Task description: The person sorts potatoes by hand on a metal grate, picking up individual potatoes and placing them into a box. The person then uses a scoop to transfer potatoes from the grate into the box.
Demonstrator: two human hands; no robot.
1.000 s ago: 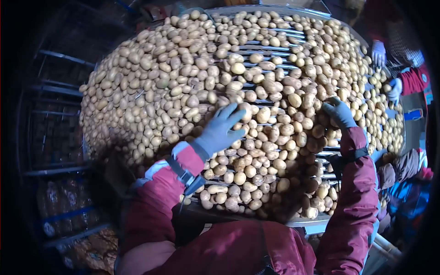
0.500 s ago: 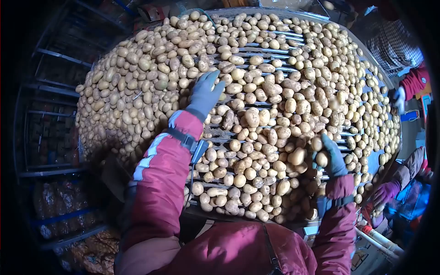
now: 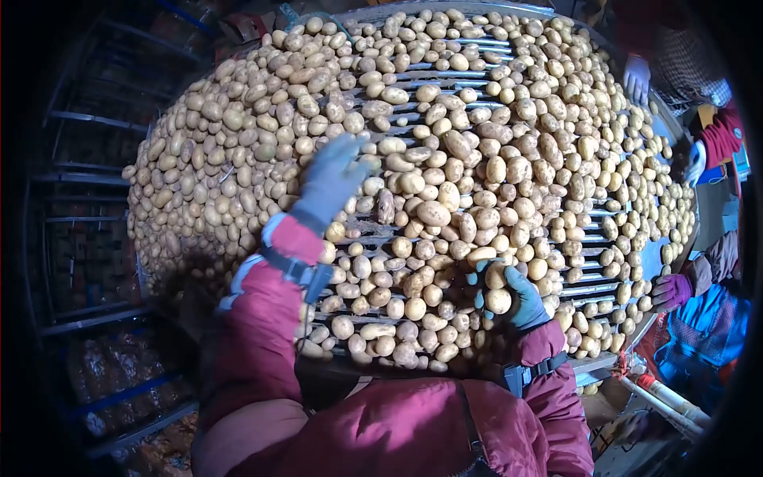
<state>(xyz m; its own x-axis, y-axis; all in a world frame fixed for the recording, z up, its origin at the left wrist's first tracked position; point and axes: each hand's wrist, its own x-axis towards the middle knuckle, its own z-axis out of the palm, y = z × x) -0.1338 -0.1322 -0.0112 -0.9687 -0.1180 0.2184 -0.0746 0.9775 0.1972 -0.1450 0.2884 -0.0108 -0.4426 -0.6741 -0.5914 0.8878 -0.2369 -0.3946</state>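
Observation:
Potatoes (image 3: 433,213) lie thickly over a slatted metal sorting table (image 3: 405,83). My left hand (image 3: 327,181), in a blue-grey glove, is over the potatoes left of the slats. Its fingers are apart and slightly blurred, and no potato shows in its grasp. On the near side, my right hand (image 3: 524,299), gloved in grey-green, has thumb and fingers curled around a couple of potatoes (image 3: 497,301). More potatoes lie against and below that hand. A long, dark, dirt-coated potato (image 3: 385,207) rests between the two hands.
Co-workers' hands show along the right side: one in a pale glove (image 3: 637,79), one in a white glove (image 3: 695,164), one in a purple glove (image 3: 672,292). Metal racks (image 3: 87,219) stand at left. Pale poles (image 3: 668,401) and a blue bag (image 3: 703,338) are at lower right.
My right hand has moved left with potatoes in its grasp. My left hand has drawn back to the left and slightly nearer. A co-worker's pale-gloved hand has appeared at upper right.

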